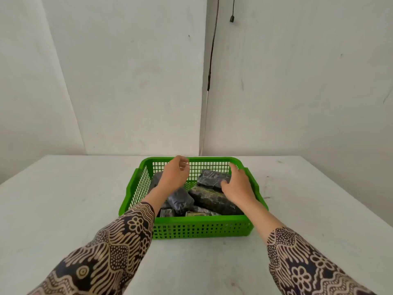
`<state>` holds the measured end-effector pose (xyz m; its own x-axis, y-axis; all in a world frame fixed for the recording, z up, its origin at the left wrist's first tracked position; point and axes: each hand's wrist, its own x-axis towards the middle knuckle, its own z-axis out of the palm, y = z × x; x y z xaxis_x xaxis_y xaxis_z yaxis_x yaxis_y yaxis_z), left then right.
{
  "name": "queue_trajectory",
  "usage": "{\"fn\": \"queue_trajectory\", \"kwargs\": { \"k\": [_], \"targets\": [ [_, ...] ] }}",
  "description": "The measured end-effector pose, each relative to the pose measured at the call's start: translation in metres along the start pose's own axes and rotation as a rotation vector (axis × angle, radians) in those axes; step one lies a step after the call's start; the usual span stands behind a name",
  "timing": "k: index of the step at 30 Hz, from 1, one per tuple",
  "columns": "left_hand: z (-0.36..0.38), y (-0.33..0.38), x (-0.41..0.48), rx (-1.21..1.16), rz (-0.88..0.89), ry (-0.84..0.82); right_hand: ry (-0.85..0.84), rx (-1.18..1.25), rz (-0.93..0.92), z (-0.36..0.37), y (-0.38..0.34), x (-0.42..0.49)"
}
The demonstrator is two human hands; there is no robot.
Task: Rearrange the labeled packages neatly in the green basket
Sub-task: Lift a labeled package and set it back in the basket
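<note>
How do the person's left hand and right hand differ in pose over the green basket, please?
The left hand hangs with its fingers curled loosely inward, touching nothing; the right hand has its fingers spread, resting on a dark package. The left reaches nearer the far rim. Both are inside the green basket.

A white table [63,209] carries everything, its far edge meeting the wall at 12 o'clock. Its top is scuffed, with small dark marks toward 2 and 3 o'clock. Only one thing stands directly on it: a green basket [202,229] of latticed plastic, set near the middle, a little toward 12 o'clock, its long side square to the near edge.
</note>
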<state>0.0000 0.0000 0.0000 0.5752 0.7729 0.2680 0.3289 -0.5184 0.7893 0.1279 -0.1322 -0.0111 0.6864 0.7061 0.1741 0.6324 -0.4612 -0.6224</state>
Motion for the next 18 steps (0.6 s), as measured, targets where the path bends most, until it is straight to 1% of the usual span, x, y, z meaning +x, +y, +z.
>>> {"fn": "queue_trajectory", "kwargs": {
  "k": [3, 6, 8, 9, 12, 14, 16, 18],
  "targets": [
    [0.014, -0.004, 0.005, -0.064, -0.036, -0.025, -0.102, -0.135, 0.062, 0.004, 0.0, 0.002],
    [0.032, -0.008, 0.01, -0.006, -0.036, -0.043, -0.216, -0.172, 0.121, 0.008, 0.001, 0.005],
    [0.038, -0.007, 0.016, 0.053, -0.049, -0.091, -0.253, -0.181, 0.132, 0.007, 0.002, 0.011],
    [0.041, -0.007, 0.018, 0.096, -0.067, -0.142, -0.265, -0.18, 0.136, 0.007, 0.003, 0.014],
    [0.053, -0.009, 0.02, 0.31, -0.071, -0.279, -0.267, -0.162, 0.139, 0.01, 0.008, 0.02],
    [0.058, -0.01, 0.018, 0.415, -0.052, -0.317, -0.242, -0.142, 0.123, 0.013, 0.01, 0.023],
    [0.059, -0.011, 0.018, 0.404, -0.039, -0.294, -0.179, -0.104, 0.094, 0.014, 0.01, 0.025],
    [0.055, -0.012, 0.019, 0.291, -0.032, -0.224, -0.11, -0.036, 0.051, 0.014, 0.011, 0.027]
  ]
}}
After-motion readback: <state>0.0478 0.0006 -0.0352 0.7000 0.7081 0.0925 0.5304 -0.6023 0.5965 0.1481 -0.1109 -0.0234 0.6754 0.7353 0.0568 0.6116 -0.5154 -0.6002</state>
